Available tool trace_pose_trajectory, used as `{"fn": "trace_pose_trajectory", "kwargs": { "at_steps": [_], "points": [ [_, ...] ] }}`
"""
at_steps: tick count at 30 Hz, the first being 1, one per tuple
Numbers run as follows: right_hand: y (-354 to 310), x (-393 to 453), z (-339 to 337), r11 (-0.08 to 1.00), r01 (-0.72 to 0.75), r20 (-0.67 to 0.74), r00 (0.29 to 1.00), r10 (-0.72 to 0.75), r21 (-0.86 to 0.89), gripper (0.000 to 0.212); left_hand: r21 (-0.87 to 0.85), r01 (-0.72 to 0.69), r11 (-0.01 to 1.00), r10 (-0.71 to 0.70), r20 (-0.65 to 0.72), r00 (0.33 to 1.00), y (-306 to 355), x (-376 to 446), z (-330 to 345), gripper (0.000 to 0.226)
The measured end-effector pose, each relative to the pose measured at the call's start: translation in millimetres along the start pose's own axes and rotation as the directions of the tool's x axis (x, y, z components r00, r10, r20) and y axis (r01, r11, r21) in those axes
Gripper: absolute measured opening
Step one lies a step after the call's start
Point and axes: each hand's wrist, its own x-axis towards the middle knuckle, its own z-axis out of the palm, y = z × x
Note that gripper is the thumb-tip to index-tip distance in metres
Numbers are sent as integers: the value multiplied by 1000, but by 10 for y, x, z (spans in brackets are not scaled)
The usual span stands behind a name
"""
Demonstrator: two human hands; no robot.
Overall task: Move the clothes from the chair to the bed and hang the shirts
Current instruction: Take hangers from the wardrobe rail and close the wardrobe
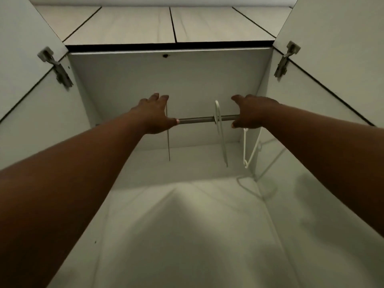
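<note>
Head view: at mid-frame both hands reach to the wardrobe rail (199, 119). Left hand (154, 116) and right hand (252, 114) each clasp a white hanger (249, 150) at the rail.

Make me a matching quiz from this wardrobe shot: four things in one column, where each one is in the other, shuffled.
Things:
1. left hand
2. right hand
3. middle white hanger
4. door hinge

Places:
A. hooked on the rail between the hands
B. upper left, on the open door
C. at the rail's right end, above a dangling hanger
D. at the rail's left end

Pairs: 1-D, 2-C, 3-A, 4-B
</note>
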Motion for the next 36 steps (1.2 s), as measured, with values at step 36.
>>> {"fn": "trace_pose_trajectory", "kwargs": {
  "at_steps": [36],
  "points": [
    [188,841,1555,989,-21,-361,930,74,149,22,29,364,931,-346,-249,905,-344,645,989,92]
  ]
}}
